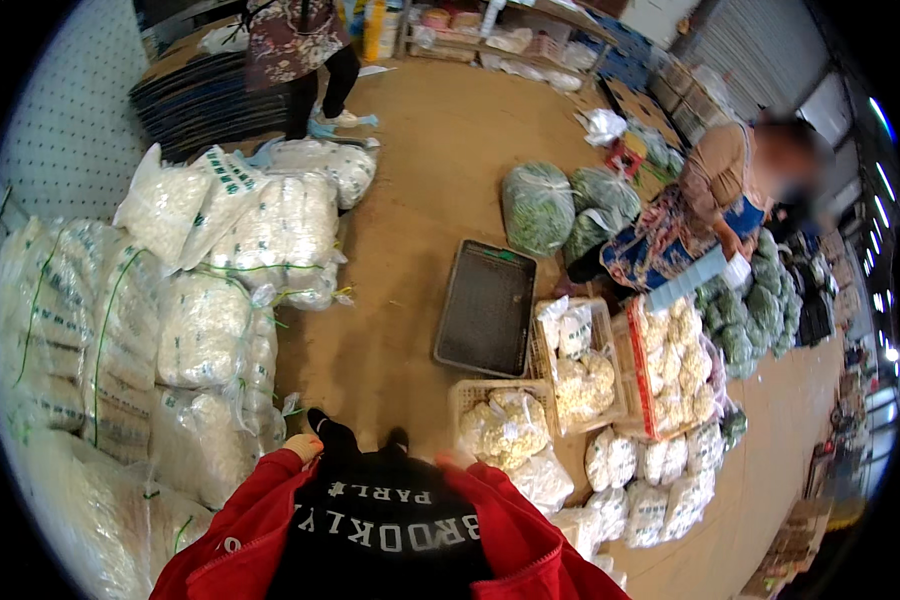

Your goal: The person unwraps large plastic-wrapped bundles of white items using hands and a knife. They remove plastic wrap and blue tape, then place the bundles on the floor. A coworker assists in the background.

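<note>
My left hand point(303, 448) is at the edge of the open red jacket, beside my black shirt; whether it grips the cloth cannot be told. Blurred and mostly hidden, my right hand point(456, 459) is at the other jacket edge, near a plastic crate of bagged yellowish produce point(504, 431). Large clear bags of pale produce point(202, 330) are stacked close by at the left. Ahead on the floor lies an empty black plastic tray point(485, 309), touching another light crate with filled bags point(585, 390).
At the right a co-worker point(697, 202) holds papers above a red-edged crate point(637, 375). White bags point(664, 480) sit below it. Bags of green vegetables point(538, 210) stand farther ahead. Another person point(300, 52) stands beyond the left stack, near piled dark trays point(202, 101).
</note>
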The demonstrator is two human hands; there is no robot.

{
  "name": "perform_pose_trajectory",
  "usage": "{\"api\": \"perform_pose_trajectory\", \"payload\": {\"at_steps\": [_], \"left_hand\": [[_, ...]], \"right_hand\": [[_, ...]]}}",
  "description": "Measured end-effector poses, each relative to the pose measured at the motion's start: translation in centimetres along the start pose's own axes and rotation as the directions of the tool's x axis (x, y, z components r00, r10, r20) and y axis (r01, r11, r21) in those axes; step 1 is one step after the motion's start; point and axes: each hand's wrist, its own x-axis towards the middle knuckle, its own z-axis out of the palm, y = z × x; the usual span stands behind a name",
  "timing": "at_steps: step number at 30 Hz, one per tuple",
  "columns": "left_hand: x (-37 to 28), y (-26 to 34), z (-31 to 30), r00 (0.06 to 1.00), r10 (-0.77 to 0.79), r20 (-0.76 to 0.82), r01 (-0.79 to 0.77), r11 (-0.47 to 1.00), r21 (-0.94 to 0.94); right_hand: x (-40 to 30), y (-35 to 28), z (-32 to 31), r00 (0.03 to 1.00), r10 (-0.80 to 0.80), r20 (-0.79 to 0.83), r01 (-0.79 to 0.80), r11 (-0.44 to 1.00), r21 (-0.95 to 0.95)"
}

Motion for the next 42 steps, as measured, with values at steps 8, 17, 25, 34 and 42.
{"api": "perform_pose_trajectory", "payload": {"at_steps": [8, 17, 25, 34, 42], "left_hand": [[-0.5, 1.8, -3.5, 0.99, 0.129, 0.062, -0.142, 0.928, 0.343], [0.7, 6.1, -7.2, 0.902, 0.288, 0.321, -0.43, 0.651, 0.626], [-2.0, 0.6, -4.9, 0.912, 0.408, 0.042, -0.4, 0.865, 0.303], [-8.6, -3.6, 0.4, 0.976, -0.206, 0.072, 0.204, 0.978, 0.032], [-7.8, 1.4, 1.3, 0.947, -0.313, -0.074, 0.287, 0.926, -0.244]], "right_hand": [[-4.0, 0.3, 4.3, 0.983, 0.181, 0.025, -0.182, 0.982, 0.05], [-4.6, -0.1, 4.3, 0.978, 0.208, 0.004, -0.208, 0.976, 0.065], [-3.4, -0.1, 3.6, 0.985, 0.174, 0.023, -0.174, 0.985, 0.007], [-3.1, 2.5, 1.6, 0.99, 0.096, 0.101, -0.086, 0.992, -0.096], [0.6, 3.7, -2.7, 0.974, -0.067, 0.215, 0.139, 0.93, -0.34]]}}
